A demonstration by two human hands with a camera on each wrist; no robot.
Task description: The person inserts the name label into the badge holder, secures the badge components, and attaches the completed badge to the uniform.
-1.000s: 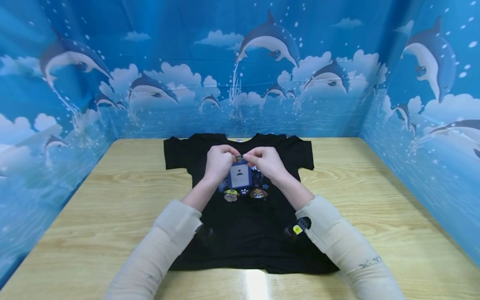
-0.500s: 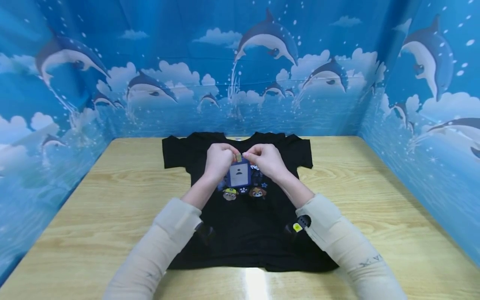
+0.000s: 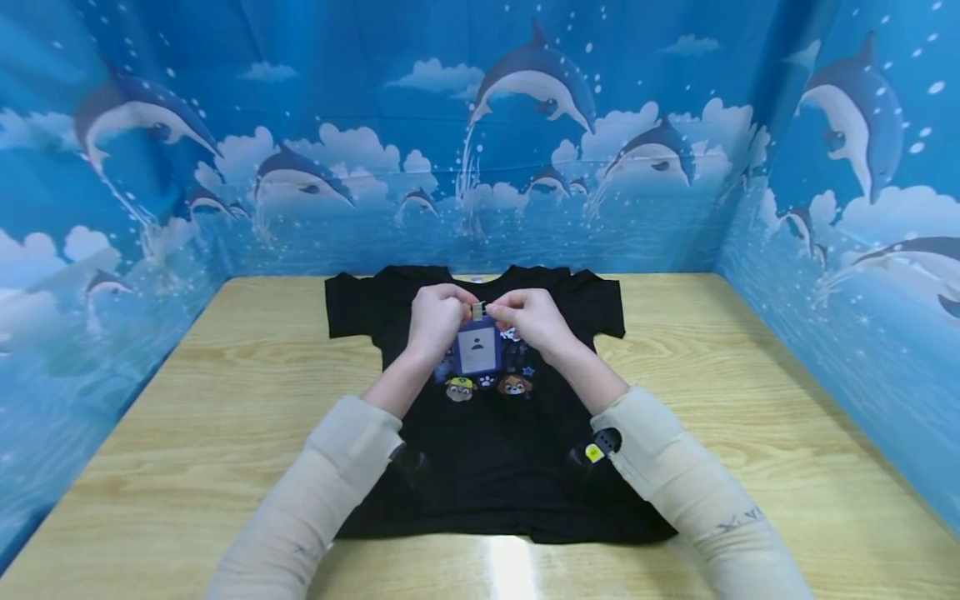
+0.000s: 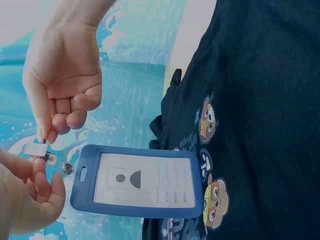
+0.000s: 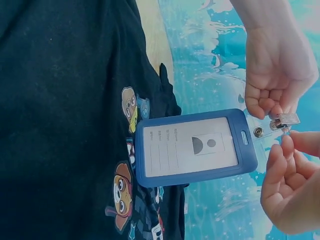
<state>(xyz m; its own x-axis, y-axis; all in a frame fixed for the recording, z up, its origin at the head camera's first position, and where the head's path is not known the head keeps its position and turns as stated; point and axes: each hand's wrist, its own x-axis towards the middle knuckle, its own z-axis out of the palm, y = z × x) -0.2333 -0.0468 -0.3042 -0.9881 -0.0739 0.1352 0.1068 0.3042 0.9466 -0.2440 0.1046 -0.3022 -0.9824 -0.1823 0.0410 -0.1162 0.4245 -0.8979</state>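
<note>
A blue badge holder (image 3: 477, 348) with a white card hangs over the chest print of a black T-shirt (image 3: 465, 467). From its slotted end a clear strap with a snap leads to a metal clip (image 5: 288, 118). My left hand (image 3: 437, 321) pinches one side of this clip between thumb and forefinger. On the other side, my right hand (image 3: 531, 321) pinches a small, thin part at the clip, mostly covered by the fingertips. Both wrist views show the holder (image 4: 145, 182) apart from the fingers, with the remaining fingers curled in.
The T-shirt lies spread on a light wood table (image 3: 247, 417), neckline at the far side. Its print has cartoon dog faces (image 3: 516, 385). A blue curtain with dolphins (image 3: 375, 183) encloses the back and both sides.
The metal clip has tilted between my fingers, its flat face now catching light. Both hands stay almost in place, and the badge holder barely shifts.
</note>
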